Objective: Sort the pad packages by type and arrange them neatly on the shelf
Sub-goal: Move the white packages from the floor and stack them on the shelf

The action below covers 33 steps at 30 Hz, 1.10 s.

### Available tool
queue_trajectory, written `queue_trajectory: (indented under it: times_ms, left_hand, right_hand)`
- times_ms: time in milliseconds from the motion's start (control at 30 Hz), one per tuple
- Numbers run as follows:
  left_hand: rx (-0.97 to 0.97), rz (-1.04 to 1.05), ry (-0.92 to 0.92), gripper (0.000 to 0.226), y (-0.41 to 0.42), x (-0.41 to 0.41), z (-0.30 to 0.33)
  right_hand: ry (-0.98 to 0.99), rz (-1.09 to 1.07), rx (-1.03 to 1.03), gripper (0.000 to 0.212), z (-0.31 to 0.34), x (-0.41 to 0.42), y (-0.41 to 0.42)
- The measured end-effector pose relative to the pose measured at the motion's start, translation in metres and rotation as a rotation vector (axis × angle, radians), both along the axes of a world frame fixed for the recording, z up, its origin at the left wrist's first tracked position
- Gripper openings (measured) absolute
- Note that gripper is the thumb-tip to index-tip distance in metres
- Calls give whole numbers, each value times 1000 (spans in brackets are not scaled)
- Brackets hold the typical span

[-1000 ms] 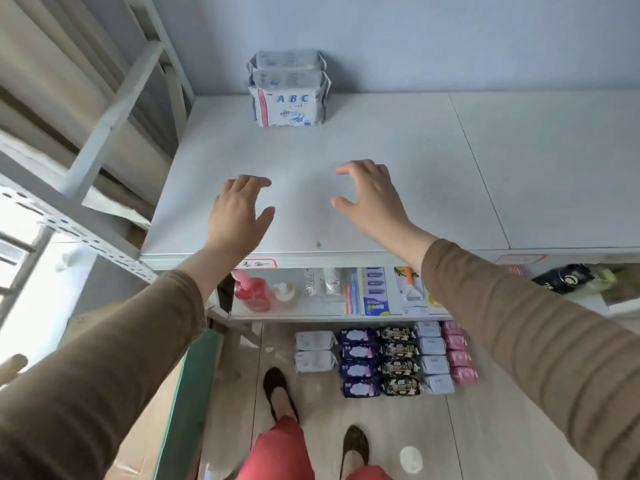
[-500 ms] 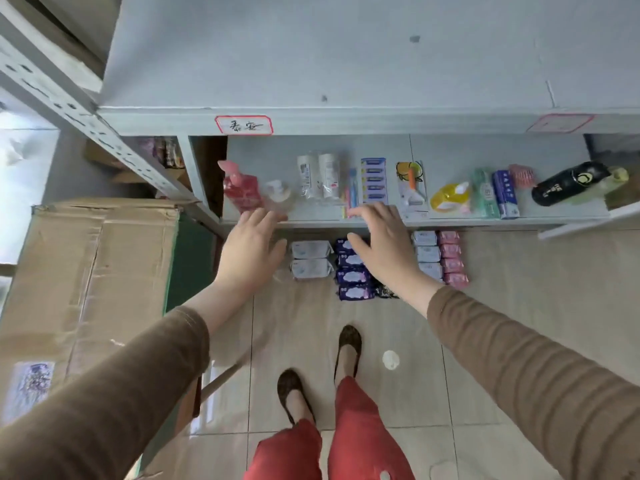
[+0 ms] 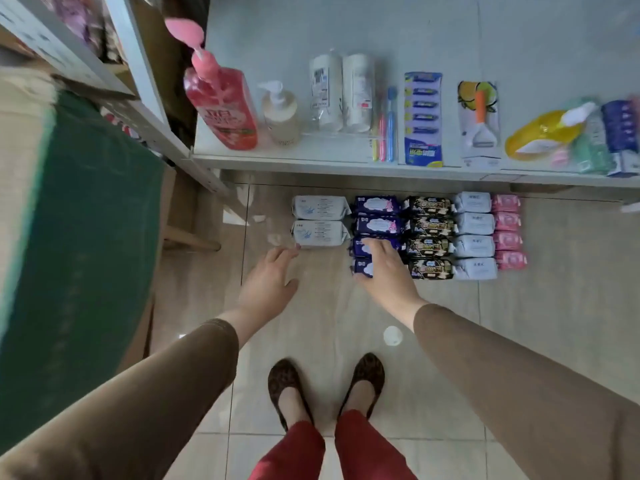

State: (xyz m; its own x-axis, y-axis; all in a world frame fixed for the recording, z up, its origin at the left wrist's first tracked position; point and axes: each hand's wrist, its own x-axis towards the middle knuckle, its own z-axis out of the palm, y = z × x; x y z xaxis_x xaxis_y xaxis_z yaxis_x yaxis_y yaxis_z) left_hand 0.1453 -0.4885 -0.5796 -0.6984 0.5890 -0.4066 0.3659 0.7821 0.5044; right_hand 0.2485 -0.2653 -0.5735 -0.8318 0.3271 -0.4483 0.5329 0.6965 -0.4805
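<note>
Pad packages lie in columns on the tiled floor below the shelf: two white packs (image 3: pixel 320 220), a column of dark blue packs (image 3: pixel 377 216), black patterned packs (image 3: pixel 429 237), pale lilac packs (image 3: pixel 474 235) and small pink packs (image 3: pixel 507 232). My right hand (image 3: pixel 384 268) lies over the two nearest blue packs with fingers spread, covering part of them. My left hand (image 3: pixel 268 282) hangs open above the floor, its fingertips just short of the nearer white pack. Neither hand holds anything.
The lower shelf (image 3: pixel 346 161) carries a red pump bottle (image 3: pixel 221 95), a cream pump bottle (image 3: pixel 280 116), white tubes, toothbrushes, a razor pack (image 3: pixel 423 119) and a yellow object at the right. A cardboard box with a green side (image 3: pixel 79 244) stands at the left. My feet are below.
The view has dropped from the top shelf to the floor. Both hands came down from the shelf top to the packs, the right one landing on the blue column.
</note>
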Motion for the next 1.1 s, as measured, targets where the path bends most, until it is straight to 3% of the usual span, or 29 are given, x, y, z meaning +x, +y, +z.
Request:
queue_trajectory:
  times_ms: [267,500,667,800,967,1100]
  left_hand:
    - [-27,57,53,61,37,-77,-174]
    - [-68,12,96,73,74,-139,-264]
    - [-118,-34,110,86,101,-160,-298]
    - [-143,-88,149,96,113,-163,-313]
    - [-179,-58,206,83,109,-152,-308]
    - [-169,12,170,84,76,-137,-258]
  right_hand:
    - [-33,87,16,72,-176,-65,12]
    - [-73,147,112,74,-275,-96,19]
    - [-1,259,377,75,-307,-85,1]
    - [37,293,420,79,-326,-81,-14]
    - [-16,198,104,72,-316,-73,-8]
    - [-100,165,-72,73,-262,-41,3]
